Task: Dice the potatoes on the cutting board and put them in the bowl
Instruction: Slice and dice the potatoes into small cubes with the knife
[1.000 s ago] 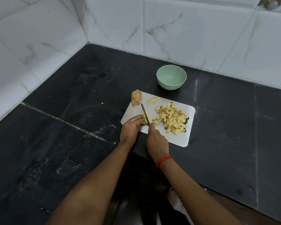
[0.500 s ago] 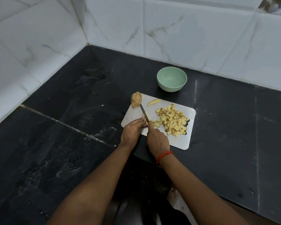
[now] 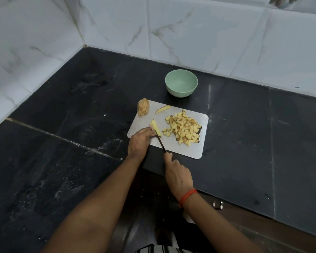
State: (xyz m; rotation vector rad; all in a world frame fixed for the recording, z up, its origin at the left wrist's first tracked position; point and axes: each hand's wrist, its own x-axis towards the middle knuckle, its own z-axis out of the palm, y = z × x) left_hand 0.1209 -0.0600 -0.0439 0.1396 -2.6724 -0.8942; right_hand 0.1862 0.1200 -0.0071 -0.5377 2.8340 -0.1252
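Bare forearms, no sleeves; red-orange thread band on right wrist.

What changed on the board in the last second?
The right hand drew the thin-bladed knife back toward the person, past the near edge of the white cutting board. The left hand still holds the pale potato strips. Diced potato pile, brown potato chunk and green bowl unmoved.

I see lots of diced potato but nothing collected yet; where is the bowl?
In the head view the green bowl stands on the dark counter just beyond the far edge of the cutting board, near the tiled wall.
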